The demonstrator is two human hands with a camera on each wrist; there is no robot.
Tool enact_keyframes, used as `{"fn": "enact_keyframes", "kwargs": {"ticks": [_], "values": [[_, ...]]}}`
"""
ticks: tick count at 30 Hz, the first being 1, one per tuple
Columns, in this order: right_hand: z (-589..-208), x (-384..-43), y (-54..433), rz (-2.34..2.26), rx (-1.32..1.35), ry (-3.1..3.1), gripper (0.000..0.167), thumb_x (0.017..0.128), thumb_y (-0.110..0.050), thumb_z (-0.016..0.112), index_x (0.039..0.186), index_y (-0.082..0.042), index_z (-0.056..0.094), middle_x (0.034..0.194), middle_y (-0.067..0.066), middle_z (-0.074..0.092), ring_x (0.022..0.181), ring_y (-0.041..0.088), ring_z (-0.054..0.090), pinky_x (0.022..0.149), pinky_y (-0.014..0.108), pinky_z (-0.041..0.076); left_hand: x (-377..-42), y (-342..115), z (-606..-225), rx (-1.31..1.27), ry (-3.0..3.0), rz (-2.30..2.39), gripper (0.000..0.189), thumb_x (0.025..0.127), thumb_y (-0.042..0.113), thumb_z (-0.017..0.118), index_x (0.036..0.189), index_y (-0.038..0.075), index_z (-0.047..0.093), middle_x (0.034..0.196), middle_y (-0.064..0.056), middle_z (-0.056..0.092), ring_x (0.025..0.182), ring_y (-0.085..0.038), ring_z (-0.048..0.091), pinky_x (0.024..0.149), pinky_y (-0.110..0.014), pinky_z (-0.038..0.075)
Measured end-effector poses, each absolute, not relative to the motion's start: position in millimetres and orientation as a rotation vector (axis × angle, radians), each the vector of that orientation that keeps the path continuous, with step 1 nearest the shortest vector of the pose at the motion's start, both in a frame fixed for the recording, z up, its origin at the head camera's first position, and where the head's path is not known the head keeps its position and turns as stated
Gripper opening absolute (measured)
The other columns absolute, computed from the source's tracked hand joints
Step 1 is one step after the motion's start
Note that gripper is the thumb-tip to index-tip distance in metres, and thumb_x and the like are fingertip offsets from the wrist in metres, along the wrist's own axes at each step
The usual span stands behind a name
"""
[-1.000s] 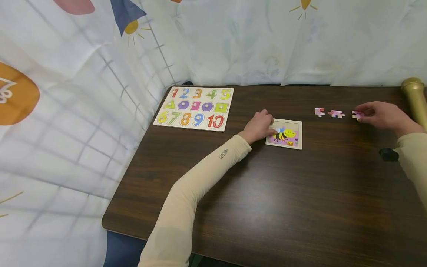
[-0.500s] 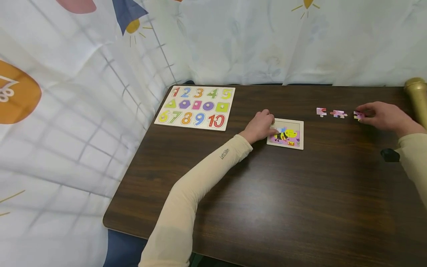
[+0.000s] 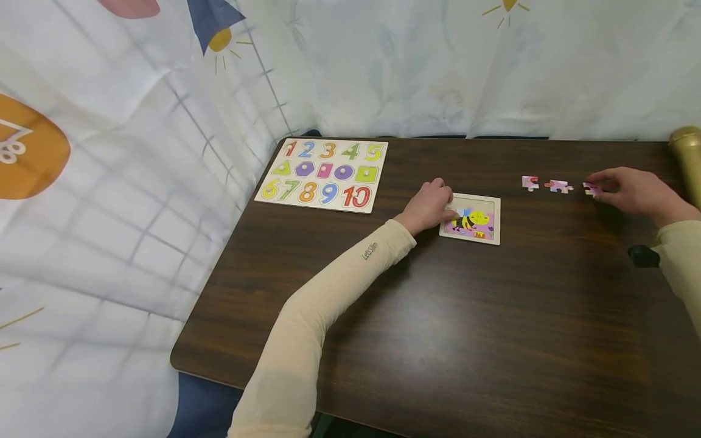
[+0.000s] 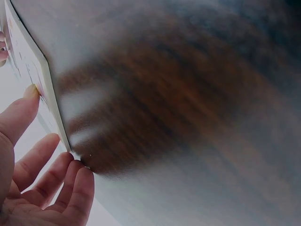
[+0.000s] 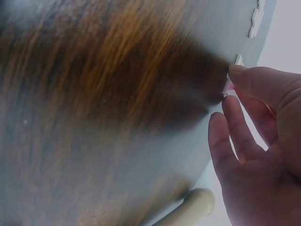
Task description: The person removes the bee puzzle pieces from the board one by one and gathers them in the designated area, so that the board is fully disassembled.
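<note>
My left hand (image 3: 429, 207) is at the left side of a small wooden jigsaw tray (image 3: 497, 222). Its thumb rests on the bee picture (image 3: 476, 224), while the other fingers curve along the tray's outer edge. The picture fills the lower part of the tray; bare wood shows along the top. Far to the right, my right hand (image 3: 635, 190) pinches a pink jigsaw piece (image 3: 591, 188) between thumb and fingers, close over the table. The hand partly covers this piece. Two more jigsaw pieces, one pink and red (image 3: 530, 182) and one pink (image 3: 560, 186), lie to its left.
A number-and-shape peg puzzle board (image 3: 306, 205) lies at the table's back left. At the right edge stands a gold-coloured tube (image 3: 686, 158). The dark wood table (image 3: 438, 340) meets white patterned curtains (image 3: 383, 73) behind and at left.
The head view has drifted slightly, shifting everything a little to the right. Both hands keep nearly the same place; the yellow patch seen earlier on the right hand's piece is now hardly visible.
</note>
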State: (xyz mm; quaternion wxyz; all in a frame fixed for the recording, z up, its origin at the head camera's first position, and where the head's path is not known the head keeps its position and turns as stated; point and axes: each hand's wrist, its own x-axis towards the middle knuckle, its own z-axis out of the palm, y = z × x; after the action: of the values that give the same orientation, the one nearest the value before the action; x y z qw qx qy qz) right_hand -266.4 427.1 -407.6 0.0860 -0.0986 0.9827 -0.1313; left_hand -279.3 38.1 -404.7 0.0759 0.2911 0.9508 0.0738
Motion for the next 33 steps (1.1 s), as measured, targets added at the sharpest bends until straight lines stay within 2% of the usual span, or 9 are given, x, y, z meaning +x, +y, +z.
{"fn": "enact_keyframes", "kwargs": {"ticks": [8,14,24,29,33], "values": [[-405,-267,422,-0.389,-0.348,2.941,0.033,0.097,-0.006,0.054,0.121,0.016,0.052,0.112,0.041,0.054,0.100,0.052,0.053,0.083,0.064,0.039,-278,36,-405,0.884,2.863,0.240,0.038,0.091,0.042,0.068,0.111,0.009,0.066,0.114,-0.005,0.054,0.100,-0.020,0.047,0.090,-0.028,0.040],[-399,-263,400,-0.472,-0.426,2.961,0.036,0.097,-0.006,0.055,0.125,0.014,0.051,0.112,0.039,0.055,0.101,0.050,0.054,0.080,0.062,0.041,-278,34,-407,0.867,2.862,0.257,0.039,0.091,0.042,0.068,0.111,0.009,0.067,0.115,-0.006,0.054,0.100,-0.020,0.048,0.090,-0.028,0.041],[-385,-241,306,-0.715,-0.481,2.898,0.043,0.096,-0.019,0.062,0.130,0.007,0.053,0.124,0.030,0.056,0.109,0.044,0.056,0.086,0.059,0.044,-278,34,-407,0.891,2.866,0.229,0.038,0.092,0.042,0.067,0.111,0.009,0.067,0.112,-0.004,0.055,0.102,-0.018,0.047,0.093,-0.027,0.037],[-383,-234,259,-0.797,-0.484,2.811,0.043,0.094,-0.019,0.065,0.129,0.006,0.055,0.122,0.026,0.058,0.107,0.038,0.058,0.089,0.056,0.046,-278,35,-406,0.893,2.868,0.222,0.037,0.092,0.042,0.067,0.110,0.009,0.067,0.111,-0.004,0.055,0.101,-0.018,0.047,0.092,-0.027,0.038],[-388,-235,237,-0.822,-0.477,2.735,0.044,0.092,-0.016,0.067,0.128,0.007,0.054,0.125,0.026,0.057,0.107,0.039,0.059,0.088,0.054,0.048,-279,37,-406,0.874,2.869,0.224,0.036,0.092,0.041,0.067,0.110,0.010,0.066,0.112,-0.004,0.054,0.100,-0.019,0.048,0.089,-0.027,0.041]]}}
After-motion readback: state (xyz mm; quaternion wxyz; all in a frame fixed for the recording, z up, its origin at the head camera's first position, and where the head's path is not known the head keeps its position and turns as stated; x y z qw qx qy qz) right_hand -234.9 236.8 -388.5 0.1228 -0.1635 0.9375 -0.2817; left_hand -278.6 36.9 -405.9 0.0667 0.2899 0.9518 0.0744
